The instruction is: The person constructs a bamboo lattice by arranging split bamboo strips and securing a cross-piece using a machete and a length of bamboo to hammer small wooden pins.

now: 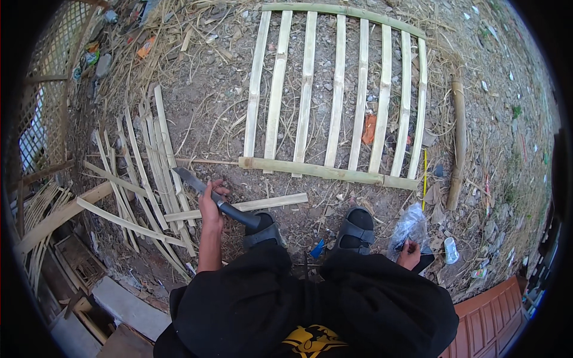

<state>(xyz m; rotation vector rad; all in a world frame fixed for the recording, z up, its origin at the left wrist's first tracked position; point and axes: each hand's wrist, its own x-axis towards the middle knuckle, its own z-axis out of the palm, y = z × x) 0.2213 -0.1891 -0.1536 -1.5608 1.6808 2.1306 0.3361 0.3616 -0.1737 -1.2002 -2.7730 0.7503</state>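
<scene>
My left hand [210,206] grips a tool [237,213] around its middle. One end is a flat grey metal piece like a blade; the other is a thick black handle, pointing toward my left foot. At my right side, my right hand [409,255] has its fingers closed at a clear plastic bag [409,225] with something dark in it; what the fingertips pinch is too small to make out. A single bamboo strip [271,201] lies on the ground just beyond my left hand. Farther out lies a ladder-like bamboo frame [328,170], its several pale slats between two rails.
Loose bamboo strips [149,161] are piled at the left, by a wooden beam [65,218]. A thick pole [458,143] lies right of the frame, near a thin yellow stick [425,179]. A white can [451,250] and a blue scrap [317,248] lie near my sandalled feet.
</scene>
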